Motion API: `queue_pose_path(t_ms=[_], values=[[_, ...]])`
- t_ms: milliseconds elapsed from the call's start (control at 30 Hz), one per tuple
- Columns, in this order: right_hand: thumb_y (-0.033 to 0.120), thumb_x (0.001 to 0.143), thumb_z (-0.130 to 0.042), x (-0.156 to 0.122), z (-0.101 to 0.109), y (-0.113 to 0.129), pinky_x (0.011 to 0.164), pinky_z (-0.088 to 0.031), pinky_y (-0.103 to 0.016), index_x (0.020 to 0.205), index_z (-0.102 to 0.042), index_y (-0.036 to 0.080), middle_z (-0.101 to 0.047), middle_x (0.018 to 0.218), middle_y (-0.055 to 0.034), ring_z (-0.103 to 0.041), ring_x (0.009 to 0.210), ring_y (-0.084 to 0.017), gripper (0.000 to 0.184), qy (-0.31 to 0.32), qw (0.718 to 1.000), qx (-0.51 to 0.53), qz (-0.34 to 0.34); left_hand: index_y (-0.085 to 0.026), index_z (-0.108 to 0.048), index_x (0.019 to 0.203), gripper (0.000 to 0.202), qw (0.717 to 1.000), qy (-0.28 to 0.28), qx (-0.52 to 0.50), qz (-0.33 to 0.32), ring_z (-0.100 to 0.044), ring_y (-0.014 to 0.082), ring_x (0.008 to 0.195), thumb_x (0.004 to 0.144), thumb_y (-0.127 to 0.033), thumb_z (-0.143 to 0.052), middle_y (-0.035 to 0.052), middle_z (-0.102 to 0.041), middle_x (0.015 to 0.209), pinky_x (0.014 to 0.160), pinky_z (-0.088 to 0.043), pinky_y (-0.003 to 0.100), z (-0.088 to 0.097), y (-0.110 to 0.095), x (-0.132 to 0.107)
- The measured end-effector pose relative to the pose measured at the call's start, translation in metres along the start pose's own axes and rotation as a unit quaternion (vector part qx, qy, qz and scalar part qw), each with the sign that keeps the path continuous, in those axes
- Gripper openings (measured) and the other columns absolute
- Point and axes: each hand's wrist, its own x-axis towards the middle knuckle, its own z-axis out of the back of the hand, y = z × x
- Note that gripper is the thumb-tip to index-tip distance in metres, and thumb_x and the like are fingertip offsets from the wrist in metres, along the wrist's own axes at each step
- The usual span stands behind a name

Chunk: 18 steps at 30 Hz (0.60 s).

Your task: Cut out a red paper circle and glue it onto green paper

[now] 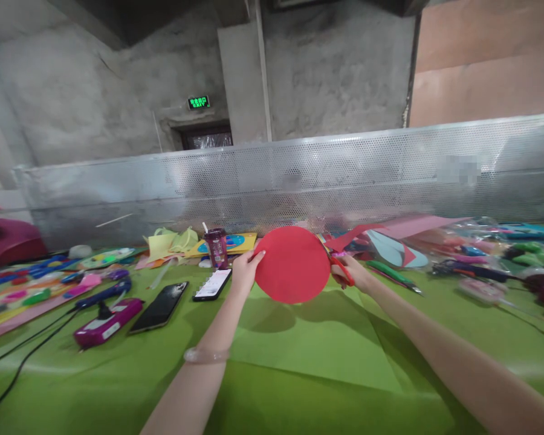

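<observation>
Held up over the table is a round disc of red paper (292, 266). My left hand (245, 270) pinches its left edge between thumb and fingers. My right hand (350, 272) is closed round the handles of red scissors (343, 271), whose blades meet the disc's right edge. A curling strip of red paper (354, 235) trails from near the blades toward the back right. Beneath the disc a light green sheet (317, 344) lies on the green tabletop (272, 405), with the disc's shadow on it.
Two phones, one dark (161, 307) and one lit (213, 285), lie left of my arm. Near them are a purple power strip (109, 323) with cables and a lidded cup (216, 248). Green-handled pliers (394, 276) and craft scraps lie right. A perforated metal panel (299, 175) stands behind.
</observation>
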Motion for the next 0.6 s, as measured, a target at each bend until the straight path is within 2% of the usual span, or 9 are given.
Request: queue_pose_path(t_ms=[233,600], values=[[0.021,0.065,-0.044,0.0007,0.0001,-0.0027,0.034,-0.035,-0.019,0.047,-0.041,0.018,-0.044,0.036,0.0053,-0.04,0.032,-0.007,0.018,-0.006,1.0,-0.004,-0.01,-0.016,-0.065,0.09,0.035,1.0,0.005,-0.024,-0.002,-0.06,0.0224,0.082,0.067,-0.041,-0.056,0.0067,-0.068,0.087,0.071,-0.044,0.03,0.0002,-0.0016,-0.001],[0.022,0.064,-0.044,0.0003,-0.0001,0.0006,0.032,-0.035,-0.019,0.044,-0.041,0.017,-0.044,0.034,0.0047,-0.039,0.03,-0.007,0.021,-0.012,1.0,-0.008,-0.021,-0.015,-0.065,0.087,0.035,0.999,0.006,-0.03,-0.008,-0.06,0.022,0.079,0.068,-0.043,-0.055,0.0065,-0.068,0.085,0.069,-0.045,0.03,-0.0012,0.0016,-0.001]])
